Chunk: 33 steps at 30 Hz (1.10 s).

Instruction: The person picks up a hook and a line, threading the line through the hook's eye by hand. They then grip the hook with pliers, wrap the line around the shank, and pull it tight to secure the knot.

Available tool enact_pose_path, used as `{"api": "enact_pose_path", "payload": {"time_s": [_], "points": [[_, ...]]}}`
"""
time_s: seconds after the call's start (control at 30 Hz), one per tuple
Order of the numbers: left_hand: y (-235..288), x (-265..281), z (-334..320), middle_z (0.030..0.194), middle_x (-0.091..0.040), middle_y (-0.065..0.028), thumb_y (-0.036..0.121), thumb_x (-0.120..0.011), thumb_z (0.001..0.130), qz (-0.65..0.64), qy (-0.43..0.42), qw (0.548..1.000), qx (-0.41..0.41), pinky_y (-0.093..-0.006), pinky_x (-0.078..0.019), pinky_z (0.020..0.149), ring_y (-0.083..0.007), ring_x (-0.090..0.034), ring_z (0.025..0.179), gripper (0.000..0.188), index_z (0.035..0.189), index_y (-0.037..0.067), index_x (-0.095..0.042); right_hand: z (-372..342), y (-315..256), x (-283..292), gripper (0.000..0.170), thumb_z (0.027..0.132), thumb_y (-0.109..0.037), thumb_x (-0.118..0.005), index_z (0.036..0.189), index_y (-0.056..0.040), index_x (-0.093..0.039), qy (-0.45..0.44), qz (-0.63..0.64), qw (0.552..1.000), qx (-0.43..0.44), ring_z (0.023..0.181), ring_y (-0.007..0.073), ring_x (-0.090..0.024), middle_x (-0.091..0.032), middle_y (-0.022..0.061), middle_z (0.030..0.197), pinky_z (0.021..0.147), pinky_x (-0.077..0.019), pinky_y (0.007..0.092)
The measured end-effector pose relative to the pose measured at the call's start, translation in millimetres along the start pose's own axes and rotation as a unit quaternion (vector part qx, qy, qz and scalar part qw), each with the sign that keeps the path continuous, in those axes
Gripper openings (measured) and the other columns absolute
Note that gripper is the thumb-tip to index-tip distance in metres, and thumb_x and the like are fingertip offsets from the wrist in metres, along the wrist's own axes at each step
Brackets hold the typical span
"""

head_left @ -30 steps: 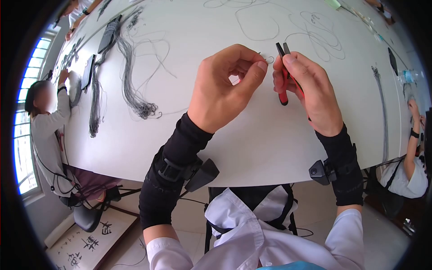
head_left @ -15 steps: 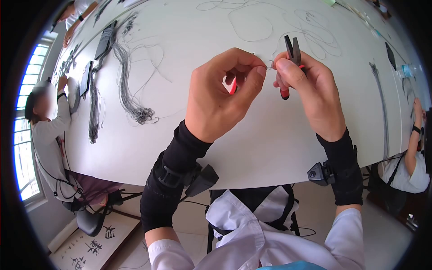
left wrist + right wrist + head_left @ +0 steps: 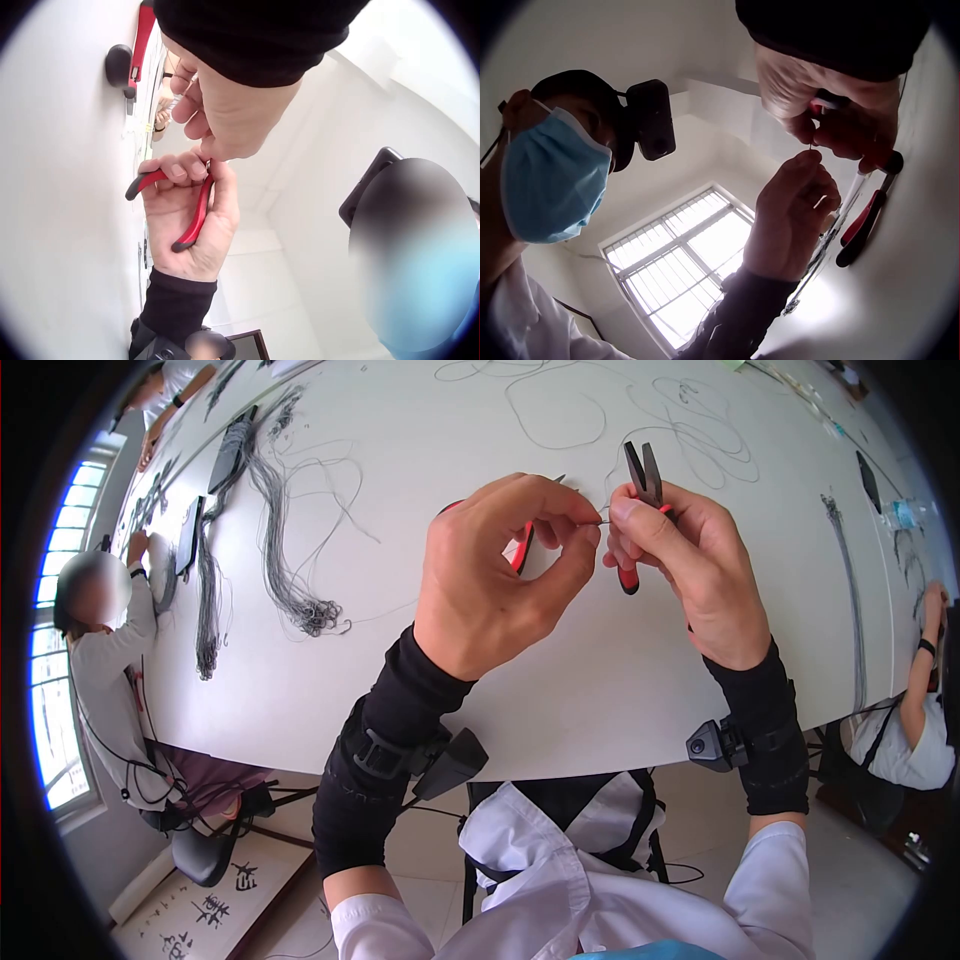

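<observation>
- Pliers (image 3: pixel 653 491) sit above the table (image 3: pixel 600 695), jaws apart; I see the right hand (image 3: pixel 704 560) wrapped round the handles.
- I see the left hand (image 3: pixel 490 582) pinching a thin strand (image 3: pixel 604 522) beside the right fingertips.
- Second pliers (image 3: pixel 521 550) lie on the table, partly hidden.
- Dark bundles (image 3: pixel 277 550) lie farther left.

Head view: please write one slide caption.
Left hand pinches a thin strand; right hand holds red-handled pliers above a white table.
</observation>
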<state>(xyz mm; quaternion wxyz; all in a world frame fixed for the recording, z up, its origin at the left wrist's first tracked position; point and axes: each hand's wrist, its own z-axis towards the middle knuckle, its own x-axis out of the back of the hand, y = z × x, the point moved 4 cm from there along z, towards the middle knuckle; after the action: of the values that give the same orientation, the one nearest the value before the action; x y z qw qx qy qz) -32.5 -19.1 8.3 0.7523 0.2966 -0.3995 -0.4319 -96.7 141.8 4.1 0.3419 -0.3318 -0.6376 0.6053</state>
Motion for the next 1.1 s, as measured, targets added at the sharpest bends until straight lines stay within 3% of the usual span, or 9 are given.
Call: {"api": "enact_pose_path", "payload": {"time_s": [0.27, 0.37, 0.47, 0.67, 0.77, 0.97, 1.1], "points": [[1.5, 0.6, -1.9, 0.082, -0.070, -0.0044, 0.000, -0.073, 0.083, 0.001, -0.021, 0.999, 0.024, -0.0261, -0.0475, 0.073, -0.0113, -0.059, 0.075, 0.010, 0.093, -0.001, -0.069, -0.8, 0.3, -2.0, 0.029, 0.096, -0.031, -0.064, 0.088, -0.0029, -0.065, -0.010, 0.008, 1.000, -0.003, 0.063, 0.0057, -0.049, -0.056, -0.0018, 0.070, 0.060, -0.0411, 0.0225], [-1.9, -1.5, -0.7, 0.075, -0.067, -0.0060, 0.000, -0.071, 0.077, 0.003, 0.008, 1.000, -0.023, -0.0276, -0.0500, 0.062, -0.0159, -0.062, 0.065, 0.009, 0.086, 0.002, -0.068, -0.9, 1.1, -2.1, 0.029, 0.097, -0.030, -0.064, 0.087, -0.0027, -0.065, -0.014, 0.011, 1.000, -0.010, 0.063, 0.0057, -0.050, -0.057, -0.0015, 0.070, 0.059, -0.0411, 0.0227], [2.8, 0.6, -1.7, 0.083, -0.070, -0.0051, -0.002, -0.072, 0.084, 0.017, -0.029, 0.999, 0.006, -0.0259, -0.0504, 0.074, -0.0113, -0.060, 0.075, 0.009, 0.092, -0.002, -0.068, -1.2, 2.5, -2.9, 0.029, 0.097, -0.030, -0.064, 0.088, -0.0025, -0.065, -0.022, 0.022, 0.999, -0.019, 0.062, 0.0057, -0.050, -0.057, -0.0015, 0.069, 0.059, -0.0415, 0.0229], [-5.0, -1.9, -4.2, 0.086, -0.070, -0.0049, -0.002, -0.068, 0.089, -0.090, -0.042, 0.988, 0.114, -0.0243, -0.0519, 0.078, -0.0099, -0.064, 0.080, 0.007, 0.095, -0.005, -0.067, -1.2, 0.4, -1.7, 0.027, 0.097, -0.029, -0.065, 0.090, -0.0021, -0.066, -0.018, -0.035, 0.999, 0.022, 0.061, 0.0052, -0.047, -0.054, -0.0033, 0.068, 0.057, -0.0371, 0.0224], [-5.6, -1.2, -4.7, 0.086, -0.070, -0.0053, 0.001, -0.067, 0.092, -0.123, -0.049, 0.975, 0.176, -0.0235, -0.0509, 0.075, -0.0091, -0.064, 0.080, 0.007, 0.096, -0.005, -0.067, -1.5, -1.8, -1.1, 0.026, 0.097, -0.027, -0.065, 0.092, -0.0014, -0.066, -0.001, -0.085, 0.993, 0.078, 0.061, 0.0049, -0.046, -0.054, -0.0033, 0.068, 0.057, -0.0352, 0.0222], [-7.7, -1.1, -4.5, 0.085, -0.069, -0.0039, 0.006, -0.066, 0.095, -0.229, -0.057, 0.952, 0.197, -0.0211, -0.0476, 0.071, -0.0075, -0.062, 0.078, 0.011, 0.098, -0.004, -0.067, -3.5, -7.2, -5.5, 0.026, 0.097, -0.026, -0.066, 0.094, -0.0003, -0.065, 0.014, -0.117, 0.977, 0.177, 0.065, 0.0051, -0.047, -0.055, -0.0026, 0.072, 0.059, -0.0370, 0.0219], [-4.4, -1.8, -2.4, 0.081, -0.070, -0.0036, 0.002, -0.067, 0.087, -0.209, -0.015, 0.960, 0.185, -0.0218, -0.0496, 0.066, -0.0062, -0.063, 0.072, 0.008, 0.092, -0.004, -0.067, -3.7, -7.1, -5.5, 0.027, 0.097, -0.027, -0.065, 0.094, 0.0000, -0.065, 0.014, -0.096, 0.986, 0.137, 0.066, 0.0058, -0.048, -0.056, -0.0017, 0.073, 0.061, -0.0390, 0.0221]]}}
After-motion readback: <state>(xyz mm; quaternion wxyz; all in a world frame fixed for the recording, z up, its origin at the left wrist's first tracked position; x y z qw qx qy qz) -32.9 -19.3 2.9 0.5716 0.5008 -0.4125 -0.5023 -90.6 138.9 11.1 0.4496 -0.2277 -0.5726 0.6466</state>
